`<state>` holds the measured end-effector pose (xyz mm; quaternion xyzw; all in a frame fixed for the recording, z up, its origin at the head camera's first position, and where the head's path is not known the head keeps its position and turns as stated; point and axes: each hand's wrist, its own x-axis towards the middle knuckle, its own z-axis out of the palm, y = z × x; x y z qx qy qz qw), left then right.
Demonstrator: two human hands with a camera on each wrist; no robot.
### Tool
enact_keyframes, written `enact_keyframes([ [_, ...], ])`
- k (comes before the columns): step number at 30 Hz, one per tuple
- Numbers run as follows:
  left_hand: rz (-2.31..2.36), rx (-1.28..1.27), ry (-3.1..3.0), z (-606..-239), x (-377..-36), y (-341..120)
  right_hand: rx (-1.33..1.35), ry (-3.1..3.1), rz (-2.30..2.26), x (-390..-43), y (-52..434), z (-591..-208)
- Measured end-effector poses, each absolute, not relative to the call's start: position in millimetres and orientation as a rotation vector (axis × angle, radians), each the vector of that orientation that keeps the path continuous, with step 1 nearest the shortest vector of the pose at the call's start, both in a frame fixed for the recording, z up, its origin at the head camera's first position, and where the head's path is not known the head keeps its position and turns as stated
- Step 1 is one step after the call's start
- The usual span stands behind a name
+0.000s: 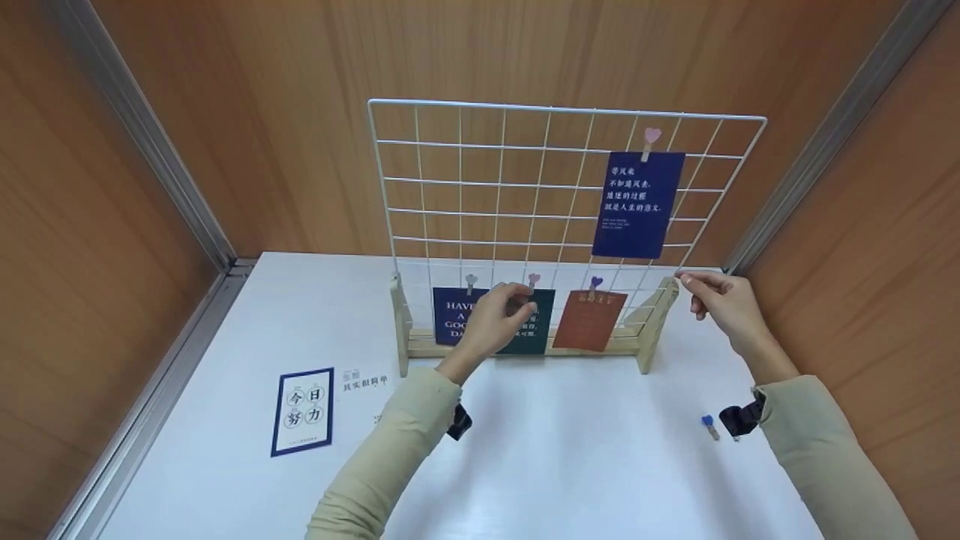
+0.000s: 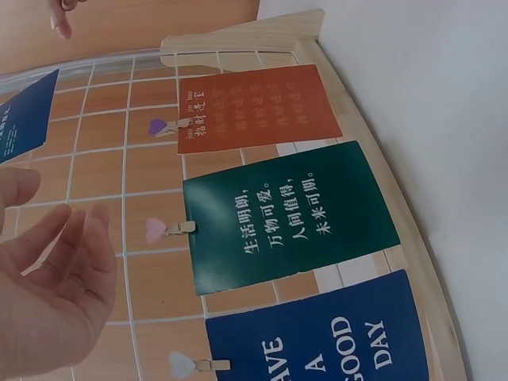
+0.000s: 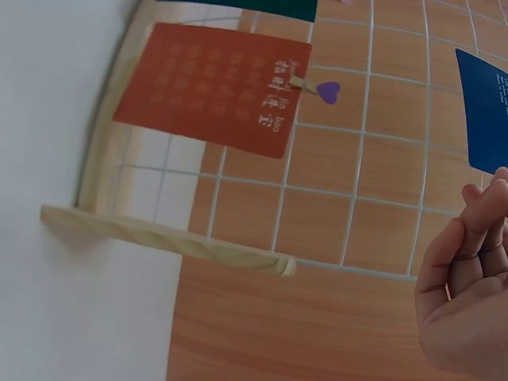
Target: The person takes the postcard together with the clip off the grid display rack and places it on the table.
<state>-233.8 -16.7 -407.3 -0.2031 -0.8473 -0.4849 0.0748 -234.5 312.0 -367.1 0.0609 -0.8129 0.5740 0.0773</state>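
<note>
My left hand [image 1: 491, 322] is in front of the lower part of a white wire grid [image 1: 480, 180], fingers bent loosely, holding nothing. Behind it hang a green card [image 2: 290, 218] with a pink heart clip [image 2: 157, 230] and a blue "HAVE A GOOD DAY" card [image 1: 450, 316] with a pale heart clip [image 1: 471, 280]. A red card [image 1: 590, 321] with a purple heart clip [image 2: 157, 127] hangs to their right. My right hand [image 1: 724, 304] is by the grid's lower right edge, fingers loosely curled, with no object visible in them. Above, a dark blue card [image 1: 637, 206] hangs from another pink heart clip [image 1: 652, 137].
The grid stands in a wooden base [image 1: 649, 330] on a white table [image 1: 570, 450]. At the left lie a blue-bordered card [image 1: 303, 411] and a white card with printed characters [image 1: 364, 382], partly behind my left sleeve. A blue heart clip [image 1: 709, 426] lies at the right. Wood-grain panels [image 1: 262, 112] surround the table.
</note>
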Motion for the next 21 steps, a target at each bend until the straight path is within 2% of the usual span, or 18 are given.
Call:
enact_keyframes([
  [21,-1.455,-0.639,-2.512,-386,-244,10,0.226,-2.25,1.778,-241,293,-332],
])
